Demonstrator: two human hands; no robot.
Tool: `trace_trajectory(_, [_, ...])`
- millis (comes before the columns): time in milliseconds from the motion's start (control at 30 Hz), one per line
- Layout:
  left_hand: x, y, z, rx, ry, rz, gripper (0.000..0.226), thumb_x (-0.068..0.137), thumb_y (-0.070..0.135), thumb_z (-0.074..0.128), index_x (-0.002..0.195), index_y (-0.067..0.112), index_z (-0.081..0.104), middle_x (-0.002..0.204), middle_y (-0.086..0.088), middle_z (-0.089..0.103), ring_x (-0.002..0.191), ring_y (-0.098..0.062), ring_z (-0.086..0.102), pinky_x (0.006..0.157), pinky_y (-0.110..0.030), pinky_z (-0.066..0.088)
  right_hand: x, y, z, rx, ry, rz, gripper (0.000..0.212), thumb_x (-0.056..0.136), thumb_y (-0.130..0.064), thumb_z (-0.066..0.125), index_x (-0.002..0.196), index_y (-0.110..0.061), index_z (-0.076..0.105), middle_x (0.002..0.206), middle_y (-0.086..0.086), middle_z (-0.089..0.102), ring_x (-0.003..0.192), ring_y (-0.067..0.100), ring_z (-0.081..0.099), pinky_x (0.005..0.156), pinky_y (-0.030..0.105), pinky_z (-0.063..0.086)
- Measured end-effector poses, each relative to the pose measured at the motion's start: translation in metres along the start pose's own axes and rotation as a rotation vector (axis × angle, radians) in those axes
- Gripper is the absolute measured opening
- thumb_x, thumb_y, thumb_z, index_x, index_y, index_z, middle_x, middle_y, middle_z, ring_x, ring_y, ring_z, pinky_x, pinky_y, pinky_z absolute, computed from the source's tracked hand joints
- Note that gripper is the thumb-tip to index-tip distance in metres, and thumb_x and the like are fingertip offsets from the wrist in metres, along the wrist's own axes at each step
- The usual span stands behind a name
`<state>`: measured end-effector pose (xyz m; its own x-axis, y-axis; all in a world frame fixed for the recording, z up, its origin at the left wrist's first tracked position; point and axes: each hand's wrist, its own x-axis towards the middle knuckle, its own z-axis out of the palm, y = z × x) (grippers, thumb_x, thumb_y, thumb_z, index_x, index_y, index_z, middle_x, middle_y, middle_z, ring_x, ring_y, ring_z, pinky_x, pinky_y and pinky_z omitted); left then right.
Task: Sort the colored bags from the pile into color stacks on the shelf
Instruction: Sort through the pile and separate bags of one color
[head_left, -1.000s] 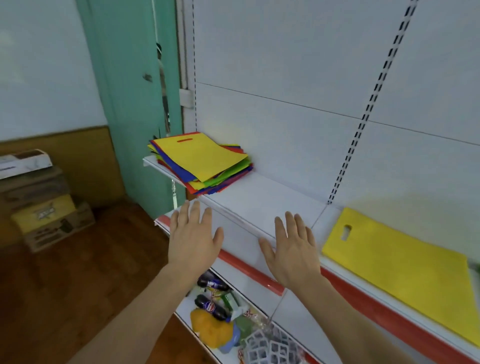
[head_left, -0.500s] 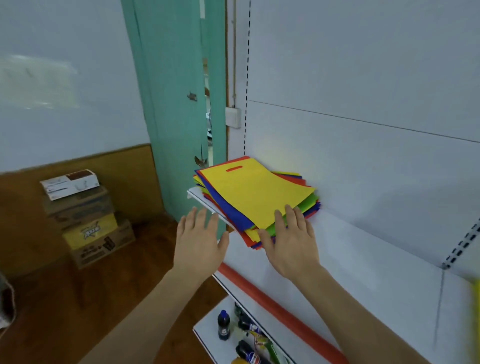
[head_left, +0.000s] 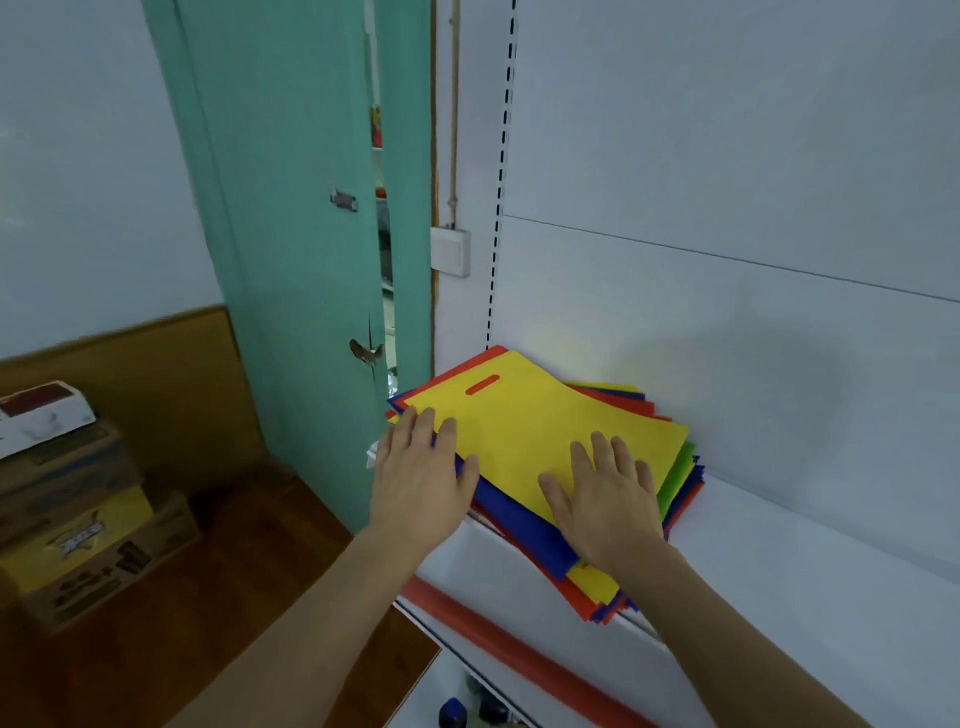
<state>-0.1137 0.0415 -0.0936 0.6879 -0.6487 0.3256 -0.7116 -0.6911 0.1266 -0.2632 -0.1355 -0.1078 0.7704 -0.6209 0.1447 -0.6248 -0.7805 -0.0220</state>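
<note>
As both hands reached mixed pile (head_left: 550, 467) at frame centre, left hand (head_left: 421, 483) lay flat, fingers spread, on near-left edge; right hand (head_left: 605, 499) flat, ungripping, on top yellow bag (head_left: 530, 421). Step judged: picking next bag; needed pinch, lift off white shelf (head_left: 805, 561).

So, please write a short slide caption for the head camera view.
Both open hands, left hand and right hand, on the mixed-color bag pile.

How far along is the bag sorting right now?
No sorted stack is visible. In hand: both open hands, left hand and right hand, lie flat on the top yellow bag. Left: the mixed pile of red, blue, green and yellow bags on the shelf.
</note>
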Motion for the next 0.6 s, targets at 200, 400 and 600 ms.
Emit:
trace_trajectory(200, [0.053, -0.029, 0.019, -0.023, -0.040, 0.180, 0.071, 0.106, 0.060, 0.030, 0.161, 0.016, 0.034, 0.169, -0.012, 0.030, 0.158, -0.034, 0.018, 0.129, -0.053, 0.016, 0.005, -0.017, 0.010, 0.000, -0.107, 0.123, 0.069, 0.104, -0.066, 0.016, 0.155, -0.025, 0.037, 0.168, 0.005, 0.027, 0.158, 0.032, 0.018, 0.125, 0.059, 0.020])
trace_trajectory(400, [0.074, -0.027, 0.039, 0.091, -0.116, 0.350, 0.088, 0.101, 0.071, 0.022, 0.162, 0.008, 0.032, 0.171, -0.018, 0.023, 0.160, -0.037, 0.011, 0.128, -0.059, 0.008, -0.015, -0.024, 0.008, -0.025, -0.093, 0.263, 0.056, 0.105, -0.057, 0.029, 0.154, -0.034, 0.041, 0.169, 0.002, 0.028, 0.158, 0.029, 0.016, 0.126, 0.054, 0.018])
trace_trajectory(600, [0.069, -0.005, 0.045, 0.045, -0.095, 0.487, 0.060, 0.107, 0.053, 0.036, 0.150, 0.013, 0.048, 0.155, -0.013, 0.049, 0.150, -0.037, 0.032, 0.125, -0.057, 0.019, -0.029, -0.004, -0.006, -0.017, -0.015, 0.763, 0.062, 0.097, -0.069, 0.035, 0.132, -0.022, 0.054, 0.135, 0.011, 0.051, 0.129, 0.035, 0.046, 0.102, 0.051, 0.045])
